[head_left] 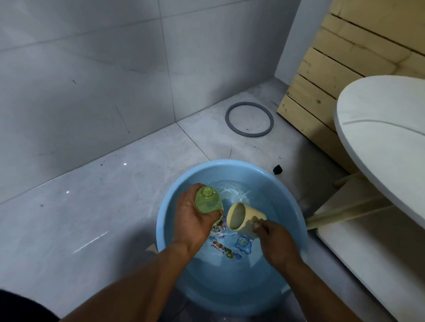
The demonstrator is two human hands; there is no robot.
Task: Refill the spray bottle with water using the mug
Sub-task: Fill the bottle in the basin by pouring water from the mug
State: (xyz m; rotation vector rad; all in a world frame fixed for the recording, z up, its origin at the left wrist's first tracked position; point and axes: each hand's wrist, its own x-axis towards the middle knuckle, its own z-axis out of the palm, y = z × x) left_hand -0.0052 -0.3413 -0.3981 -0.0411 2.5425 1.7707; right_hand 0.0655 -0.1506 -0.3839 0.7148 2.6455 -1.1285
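A round light-blue basin (267,173) with water in it stands on the grey tiled floor. Over its left half my left hand (193,217) holds a green translucent spray bottle (208,200) with no spray head, its open neck pointing up. Just right of it my right hand (275,240) grips a cream mug (244,217) by the handle. The mug is tipped on its side over the water, its mouth facing the bottle. Ripples show on the water behind the mug.
A grey rubber ring (249,119) lies on the floor behind the basin. A small black object (277,169) sits by the basin's right rim. To the right stand a wooden slatted panel (329,79) and a white oval tabletop (388,133) with a white shelf (368,232) under it.
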